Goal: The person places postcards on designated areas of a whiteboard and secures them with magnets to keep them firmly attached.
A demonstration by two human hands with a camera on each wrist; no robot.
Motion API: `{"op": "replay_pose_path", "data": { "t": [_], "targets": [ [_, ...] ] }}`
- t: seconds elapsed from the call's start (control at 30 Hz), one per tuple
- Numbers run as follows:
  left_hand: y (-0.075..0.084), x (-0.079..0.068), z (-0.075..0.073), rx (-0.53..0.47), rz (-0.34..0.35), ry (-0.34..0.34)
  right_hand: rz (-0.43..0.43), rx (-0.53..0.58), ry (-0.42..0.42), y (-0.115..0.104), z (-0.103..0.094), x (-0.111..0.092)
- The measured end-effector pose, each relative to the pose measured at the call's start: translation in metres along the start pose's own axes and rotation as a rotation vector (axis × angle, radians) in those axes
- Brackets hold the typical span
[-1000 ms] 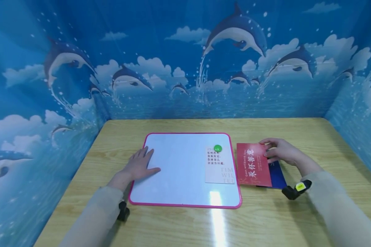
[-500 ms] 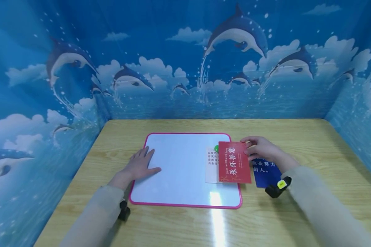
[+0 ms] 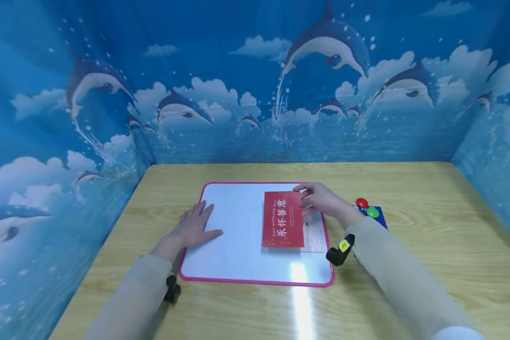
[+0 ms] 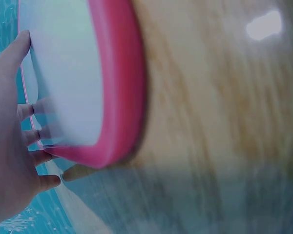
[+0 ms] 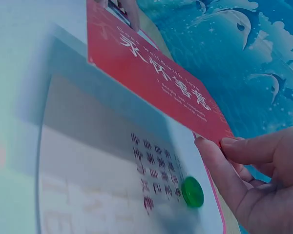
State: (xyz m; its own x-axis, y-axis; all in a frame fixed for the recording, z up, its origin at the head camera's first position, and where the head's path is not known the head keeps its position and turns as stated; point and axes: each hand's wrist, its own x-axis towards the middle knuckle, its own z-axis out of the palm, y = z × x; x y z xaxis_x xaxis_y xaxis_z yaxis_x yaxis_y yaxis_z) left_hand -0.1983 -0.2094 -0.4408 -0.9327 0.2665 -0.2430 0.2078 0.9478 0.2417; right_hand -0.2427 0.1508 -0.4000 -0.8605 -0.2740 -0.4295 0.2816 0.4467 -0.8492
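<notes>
A red card (image 3: 283, 219) with white lettering hangs over the whiteboard (image 3: 229, 259), its corner pinched between the thumb and fingers of my right hand (image 3: 320, 200). In the right wrist view the red card (image 5: 151, 78) is raised above the board, casting a shadow on it. Below it a white printed card (image 5: 93, 161) lies on the board under a green round magnet (image 5: 192, 191). My left hand (image 3: 192, 228) rests with spread fingers on the board's left edge, its fingertips at the pink rim (image 4: 122, 87) in the left wrist view.
To the right of the board lies a blue card (image 3: 380, 218), partly hidden by my right forearm. A red magnet (image 3: 362, 202) and a green magnet (image 3: 372, 212) sit on it. A dolphin-print curtain (image 3: 255, 94) surrounds the wooden table (image 3: 433, 212).
My right hand has carried the red card leftward from beside the board to over its middle. The blue card and its two magnets have come into view. My left hand stays in place.
</notes>
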Motion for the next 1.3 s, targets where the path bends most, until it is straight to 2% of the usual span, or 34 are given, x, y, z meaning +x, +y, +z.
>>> {"op": "replay_pose_path", "data": {
  "t": [0.33,0.67,1.3],
  "targets": [
    [0.0,0.002,0.0,0.001,-0.022,-0.013,0.017,0.065,0.013,-0.011,0.025,0.015],
    [0.0,0.001,-0.002,-0.009,-0.023,-0.016,0.051,0.024,0.024,-0.013,0.039,0.024],
    [0.005,0.0,-0.005,-0.013,-0.042,-0.042,0.058,0.036,0.012,-0.015,0.052,0.026]
  ]
}}
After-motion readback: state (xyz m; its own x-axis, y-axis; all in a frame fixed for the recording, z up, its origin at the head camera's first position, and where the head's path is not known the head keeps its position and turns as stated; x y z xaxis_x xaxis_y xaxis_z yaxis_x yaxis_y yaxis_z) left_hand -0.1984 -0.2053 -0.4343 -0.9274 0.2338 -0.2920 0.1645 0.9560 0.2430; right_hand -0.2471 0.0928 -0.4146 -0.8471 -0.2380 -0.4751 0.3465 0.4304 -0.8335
